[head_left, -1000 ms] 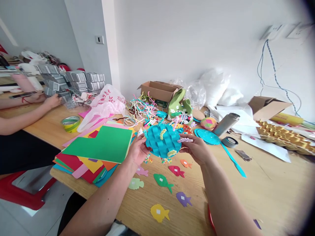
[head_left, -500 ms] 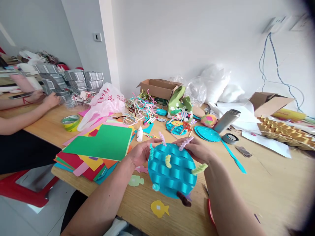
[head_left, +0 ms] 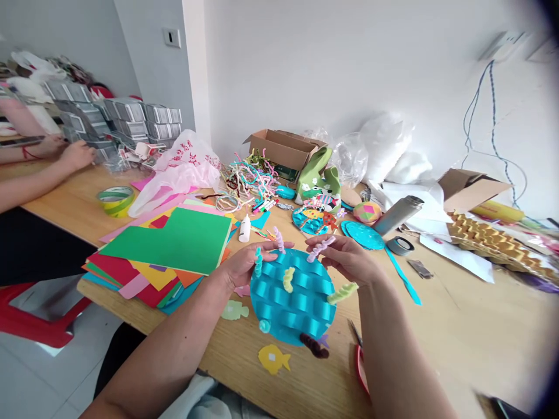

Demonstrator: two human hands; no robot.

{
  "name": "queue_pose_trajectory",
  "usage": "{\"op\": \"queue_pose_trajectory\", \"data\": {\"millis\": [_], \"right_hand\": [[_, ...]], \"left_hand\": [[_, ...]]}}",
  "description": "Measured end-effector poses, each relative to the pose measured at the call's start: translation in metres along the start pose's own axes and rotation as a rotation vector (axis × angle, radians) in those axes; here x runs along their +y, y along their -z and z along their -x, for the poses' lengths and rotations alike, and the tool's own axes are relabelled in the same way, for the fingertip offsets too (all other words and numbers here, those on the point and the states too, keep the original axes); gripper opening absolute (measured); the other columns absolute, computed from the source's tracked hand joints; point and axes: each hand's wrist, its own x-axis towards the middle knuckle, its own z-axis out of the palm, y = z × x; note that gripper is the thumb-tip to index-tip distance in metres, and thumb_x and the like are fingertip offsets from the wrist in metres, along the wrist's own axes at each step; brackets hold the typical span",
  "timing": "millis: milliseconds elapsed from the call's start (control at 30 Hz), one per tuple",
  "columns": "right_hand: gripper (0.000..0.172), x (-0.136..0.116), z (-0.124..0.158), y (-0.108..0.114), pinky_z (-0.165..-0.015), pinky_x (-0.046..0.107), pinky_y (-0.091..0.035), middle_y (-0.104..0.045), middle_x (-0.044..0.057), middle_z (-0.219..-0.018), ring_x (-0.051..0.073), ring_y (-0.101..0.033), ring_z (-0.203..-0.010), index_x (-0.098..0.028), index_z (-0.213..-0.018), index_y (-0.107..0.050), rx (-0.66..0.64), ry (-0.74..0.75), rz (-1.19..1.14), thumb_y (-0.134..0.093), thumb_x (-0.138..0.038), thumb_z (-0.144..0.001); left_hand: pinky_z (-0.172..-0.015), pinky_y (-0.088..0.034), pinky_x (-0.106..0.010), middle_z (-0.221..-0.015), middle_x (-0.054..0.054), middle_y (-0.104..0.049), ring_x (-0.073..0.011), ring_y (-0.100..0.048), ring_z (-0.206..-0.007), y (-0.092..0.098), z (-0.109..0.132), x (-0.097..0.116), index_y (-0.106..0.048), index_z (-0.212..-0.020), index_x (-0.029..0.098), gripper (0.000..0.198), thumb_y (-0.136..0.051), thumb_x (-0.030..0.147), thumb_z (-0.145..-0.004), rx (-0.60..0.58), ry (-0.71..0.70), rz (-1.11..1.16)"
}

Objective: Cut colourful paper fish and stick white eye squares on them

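Note:
In front of me is a round blue woven paper disc (head_left: 292,297), tilted up towards me above the table. Coiled pipe cleaners stand out from it in lilac, yellow, pale green, blue and dark brown. My left hand (head_left: 244,265) grips its upper left rim, by the blue coil (head_left: 258,263). At the upper right rim, my right hand (head_left: 343,259) has its fingers closed on the disc beside a lilac coil (head_left: 321,249); some fingertips are hidden. Below the disc lies a yellow paper fish (head_left: 273,359). A pale green paper fish (head_left: 234,310) is left of it.
Red-handled scissors (head_left: 360,366) lie beside my right forearm. Stacked coloured paper (head_left: 174,241), a glue bottle (head_left: 245,228) and a pipe-cleaner heap (head_left: 253,180) are beyond my left hand. A steel flask (head_left: 399,214) and tape roll (head_left: 400,246) stand right. Another person's hand (head_left: 78,156) is far left.
The view has turned slightly, so the disc and table things sit further left in the picture. Both hands keep hold of the disc, and my right fingers show a little more.

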Motion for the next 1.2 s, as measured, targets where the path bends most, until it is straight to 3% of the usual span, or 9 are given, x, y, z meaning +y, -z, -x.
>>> {"op": "queue_pose_trajectory", "data": {"millis": [133, 267, 533, 700, 833, 1200], "right_hand": [[0.023, -0.001, 0.005, 0.009, -0.050, 0.022, -0.041, -0.068, 0.002, -0.077, 0.011, -0.053, -0.059, -0.024, -0.078, -0.076, -0.080, 0.063, 0.076, -0.079, -0.042, -0.065], [0.026, -0.006, 0.006, 0.007, -0.051, 0.024, -0.041, -0.067, 0.003, -0.076, 0.012, -0.052, -0.060, -0.021, -0.078, -0.077, -0.173, 0.064, 0.192, -0.078, -0.044, -0.066], [0.028, -0.012, 0.010, 0.006, -0.071, 0.030, -0.048, -0.067, 0.004, -0.082, 0.018, -0.059, -0.078, -0.019, -0.078, -0.073, -0.221, 0.085, 0.406, -0.076, -0.046, -0.070], [0.031, -0.011, 0.009, 0.006, -0.068, 0.029, -0.047, -0.063, 0.003, -0.078, 0.016, -0.056, -0.074, -0.018, -0.076, -0.069, -0.245, 0.098, 0.513, -0.071, -0.049, -0.075], [0.032, -0.014, 0.011, 0.002, -0.065, 0.028, -0.046, -0.062, 0.003, -0.077, 0.015, -0.055, -0.071, -0.019, -0.075, -0.064, -0.275, 0.095, 0.576, -0.066, -0.051, -0.078], [0.022, -0.021, 0.017, -0.011, -0.056, 0.027, -0.043, -0.062, 0.003, -0.072, 0.014, -0.055, -0.061, -0.020, -0.073, -0.062, -0.183, 0.173, 0.884, -0.059, -0.041, -0.080]], "left_hand": [[-0.070, -0.056, -0.033, -0.097, -0.013, -0.074, -0.0277, -0.072, -0.088, 0.000, -0.001, -0.001, -0.071, -0.108, 0.021, 0.037, -0.070, 0.010, -0.072, -0.009, 0.009, 0.053], [-0.072, -0.057, -0.034, -0.097, -0.011, -0.074, -0.0284, -0.071, -0.091, -0.001, -0.002, -0.001, -0.071, -0.108, 0.022, 0.039, -0.070, 0.009, -0.071, 0.022, 0.031, 0.063], [-0.076, -0.054, -0.026, -0.101, -0.012, -0.074, -0.0205, -0.071, -0.086, -0.003, -0.001, 0.000, -0.070, -0.108, 0.014, 0.034, -0.071, 0.019, -0.074, -0.027, 0.055, -0.088], [-0.082, -0.053, -0.031, -0.103, -0.012, -0.074, -0.0219, -0.071, -0.089, -0.005, 0.000, 0.000, -0.069, -0.109, 0.015, 0.034, -0.069, 0.019, -0.075, -0.029, 0.061, -0.109], [-0.078, -0.054, -0.031, -0.095, -0.012, -0.075, -0.0229, -0.071, -0.086, -0.005, 0.000, 0.000, -0.069, -0.111, 0.015, 0.036, -0.067, 0.018, -0.075, -0.028, 0.068, -0.098], [-0.074, -0.054, -0.030, -0.091, -0.013, -0.075, -0.0222, -0.071, -0.078, -0.005, -0.001, 0.000, -0.072, -0.101, 0.011, 0.029, -0.067, 0.015, -0.073, -0.001, 0.059, -0.048]]}}
